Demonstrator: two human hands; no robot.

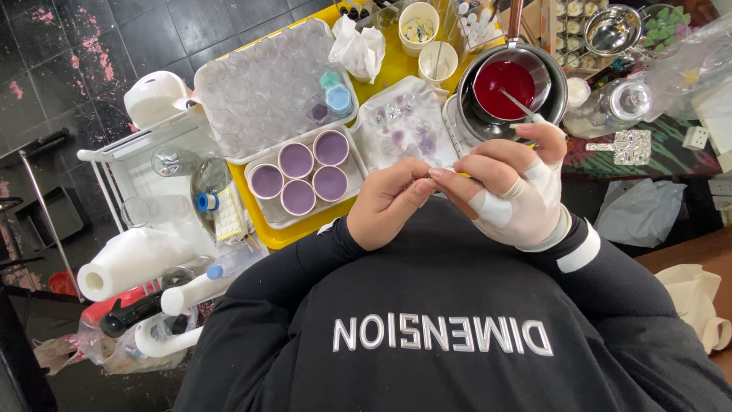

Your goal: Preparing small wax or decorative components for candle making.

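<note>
- Pinching a small piece [463, 175] between both sets of fingertips, just above my chest and in front of the yellow tray [305, 233]. Only a yellow sliver of it shows; its kind cannot be told.
- Left hand [389, 202]: bare, thumb and forefinger closed on the piece from the left.
- Right hand [511, 191]: taped in white across fingers and wrist, fingertips closed on the same piece from the right. The two hands touch at the tips.
- Judgement: the piece is tiny, so light pressure at the very tips should do. The tape probably dulls feel on the right, so the left should guide.
- Judgement: work is best held over the tray rather than over my lap, so a dropped piece lands where it can be found.
- Judgement: the right forefinger sits near the stick [518, 103] leaning in the pot [507, 80] of red liquid. A careless lift could knock it and spill.
- Surface: the tray bears four cups [297, 160] filled purple, standing in a white dish and touching one another. Behind them lies a clear mould [267, 84] with a few blue and purple shapes at its right corner. A second clear mould [400, 122] lies between the cups and the pot.
- Crumpled tissue [358, 49] lies at the tray's far edge; paper cups stand just beside it.
- Left of the tray: white rack [145, 152], paper roll [130, 267], bottles.
- Right: glass bottle [618, 103], plastic bag [640, 210].
- Room: dark tile floor [91, 46], marked with pink stains.
</note>
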